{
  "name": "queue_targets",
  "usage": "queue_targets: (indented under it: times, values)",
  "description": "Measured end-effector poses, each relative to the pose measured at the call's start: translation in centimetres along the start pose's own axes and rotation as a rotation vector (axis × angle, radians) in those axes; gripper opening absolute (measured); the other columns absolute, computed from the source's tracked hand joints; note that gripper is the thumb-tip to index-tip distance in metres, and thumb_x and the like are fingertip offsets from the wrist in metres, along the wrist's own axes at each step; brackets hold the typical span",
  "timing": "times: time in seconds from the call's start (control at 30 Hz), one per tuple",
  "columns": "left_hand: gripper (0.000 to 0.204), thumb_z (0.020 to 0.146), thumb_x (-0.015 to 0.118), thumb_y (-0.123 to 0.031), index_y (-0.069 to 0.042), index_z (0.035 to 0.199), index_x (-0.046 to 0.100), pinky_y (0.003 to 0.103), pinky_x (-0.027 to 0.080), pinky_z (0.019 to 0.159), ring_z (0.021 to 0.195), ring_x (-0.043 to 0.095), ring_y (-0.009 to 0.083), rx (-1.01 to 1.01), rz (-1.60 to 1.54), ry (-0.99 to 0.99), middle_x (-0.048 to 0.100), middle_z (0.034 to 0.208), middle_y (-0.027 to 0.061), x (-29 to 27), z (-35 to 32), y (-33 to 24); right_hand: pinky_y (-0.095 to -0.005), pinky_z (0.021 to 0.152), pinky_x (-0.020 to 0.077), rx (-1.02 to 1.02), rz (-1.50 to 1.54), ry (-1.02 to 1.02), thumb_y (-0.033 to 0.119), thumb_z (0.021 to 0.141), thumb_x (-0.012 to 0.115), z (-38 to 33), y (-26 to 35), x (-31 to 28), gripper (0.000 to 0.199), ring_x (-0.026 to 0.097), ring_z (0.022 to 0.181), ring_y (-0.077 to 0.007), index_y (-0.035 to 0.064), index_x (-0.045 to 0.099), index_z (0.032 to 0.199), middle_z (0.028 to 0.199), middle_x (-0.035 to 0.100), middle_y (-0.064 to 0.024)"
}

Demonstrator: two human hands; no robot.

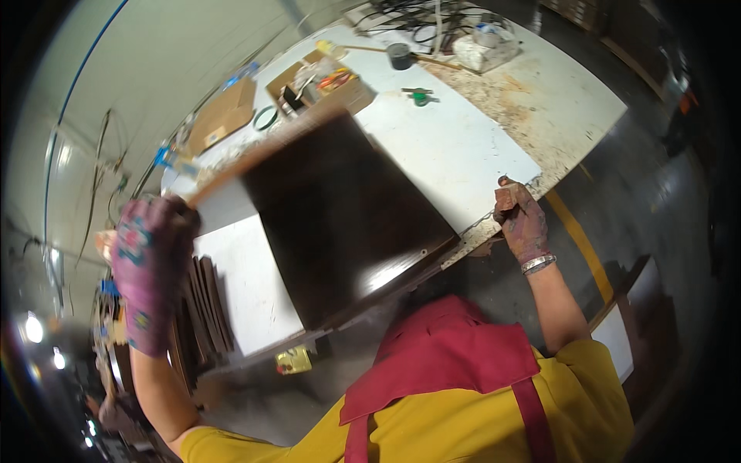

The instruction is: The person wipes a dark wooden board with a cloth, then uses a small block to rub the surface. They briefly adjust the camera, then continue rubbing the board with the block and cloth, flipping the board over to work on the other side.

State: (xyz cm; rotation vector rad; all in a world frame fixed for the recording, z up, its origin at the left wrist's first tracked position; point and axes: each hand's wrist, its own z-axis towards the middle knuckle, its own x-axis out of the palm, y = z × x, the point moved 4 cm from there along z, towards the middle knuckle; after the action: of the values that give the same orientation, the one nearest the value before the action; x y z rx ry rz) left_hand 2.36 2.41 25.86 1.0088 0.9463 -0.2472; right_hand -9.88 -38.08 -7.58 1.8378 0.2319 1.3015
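A dark brown, glossy flat panel lies on the white-topped table in front of me, its near edge reaching the table's edge. My left hand, in a pink flowered glove, is raised at the left with its fingers closed. From it a thin brown strip, smeared by motion, runs along the panel's far edge. My right hand, in a stained glove, is over the table's right edge. Its fingers are closed on a small reddish-brown block.
Beyond the panel stand an open cardboard box of odds and ends, a green tape roll and a dark round container. A green-and-metal tool lies farther right. Several dark brown boards lean at the left. Cables are heaped at the back.
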Motion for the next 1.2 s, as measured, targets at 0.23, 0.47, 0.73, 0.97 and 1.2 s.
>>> queue_targets:
  times: [0.23, 0.47, 0.73, 0.97, 1.2]
  values:
    - [0.024, 0.08, 0.069, -0.021, -0.012, 0.1, 0.059, 0.041, 0.045, 0.072, 0.085, 0.057, 0.0259, -0.201, -0.188, 0.16, 0.055, 0.091, 0.0092, 1.5, -7.2, -15.0, -0.0259, 0.072, 0.048, 0.106, -0.066, 0.152, 0.029, 0.092, 0.064, 3.6, -1.1, 2.8, 0.034, 0.058, 0.089, -0.0121, 0.0049, 0.062, 0.117, 0.106, 0.062, -0.0021]
    - [0.018, 0.084, 0.066, -0.025, -0.012, 0.095, 0.064, 0.041, 0.05, 0.079, 0.088, 0.061, 0.0269, -0.197, -0.578, 0.469, 0.061, 0.09, 0.0093, 9.9, -8.1, -22.5, -0.0264, 0.073, 0.0489, 0.166, -0.021, 0.224, 0.032, 0.089, 0.068, 3.5, -2.7, 6.1, 0.04, 0.058, 0.09, -0.0131, 0.0037, 0.061, 0.117, 0.105, 0.061, -0.0038]
    - [0.018, 0.094, 0.061, -0.022, -0.007, 0.103, 0.065, 0.036, 0.049, 0.073, 0.082, 0.062, 0.0242, -0.757, -1.375, -0.335, 0.063, 0.093, 0.0097, 16.1, -0.5, -11.6, -0.0247, 0.064, 0.035, 0.211, 0.158, 0.374, 0.031, 0.094, 0.063, -1.3, -3.5, 10.8, 0.049, 0.042, 0.071, -0.0109, -0.0089, 0.049, 0.119, 0.075, 0.043, -0.0002]
    - [0.052, 0.082, 0.068, -0.041, -0.014, 0.126, 0.06, 0.044, 0.037, 0.105, 0.119, 0.052, 0.0304, -0.029, -0.976, -0.142, 0.059, 0.12, 0.0109, 22.8, 5.7, -21.9, -0.0263, 0.07, 0.0452, 0.183, -0.048, 0.287, 0.032, 0.091, 0.064, -3.8, -8.0, 11.7, 0.048, 0.053, 0.084, -0.0125, -0.0042, 0.052, 0.119, 0.106, 0.051, -0.0061]
    - [0.037, 0.096, 0.052, -0.039, -0.008, 0.113, 0.063, 0.047, 0.051, 0.076, 0.082, 0.065, 0.034, -0.697, -0.597, -0.049, 0.068, 0.086, 0.0157, 44.3, -3.1, 4.7, -0.0261, 0.076, 0.0476, 0.131, -0.169, 0.284, 0.03, 0.091, 0.062, -3.3, -8.1, 12.4, 0.047, 0.055, 0.09, -0.0127, -0.0044, 0.052, 0.121, 0.112, 0.051, -0.007]
